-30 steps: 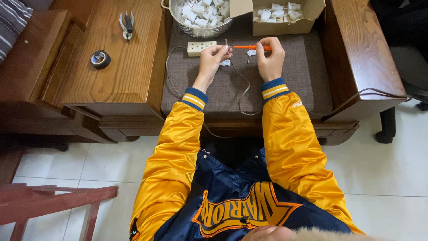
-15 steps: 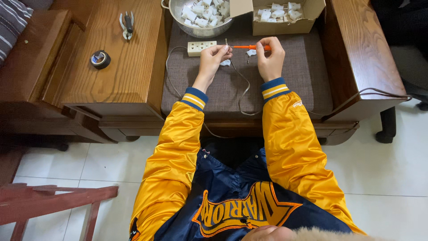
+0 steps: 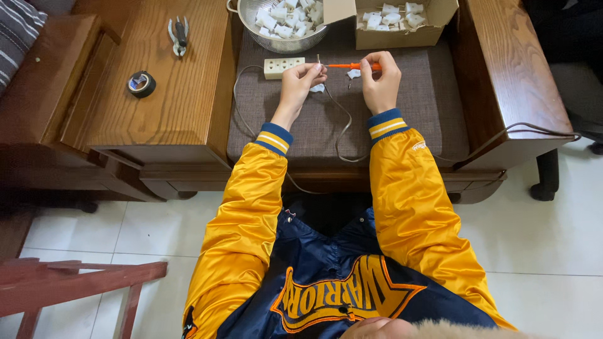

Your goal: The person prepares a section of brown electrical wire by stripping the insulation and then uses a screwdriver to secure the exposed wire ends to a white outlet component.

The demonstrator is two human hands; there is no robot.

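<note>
My right hand (image 3: pixel 381 80) grips an orange-handled screwdriver (image 3: pixel 352 65), held level with its tip pointing left. My left hand (image 3: pixel 300 80) pinches a small part at the end of a grey cable (image 3: pixel 342 122), right where the tip meets it; the part itself is mostly hidden by my fingers. Both hands hover over a grey-brown cushion (image 3: pixel 301 125). A small white plug piece (image 3: pixel 317 88) and another white piece (image 3: pixel 353 73) lie on the cushion between my hands.
A cream power strip (image 3: pixel 283 66) lies left of my hands. Behind them are a metal colander (image 3: pixel 276 44) and a cardboard box (image 3: pixel 396 36), both holding white plug parts. Pliers (image 3: pixel 179 35) and a tape roll (image 3: pixel 141 83) rest on the wooden side table (image 3: pixel 182 100).
</note>
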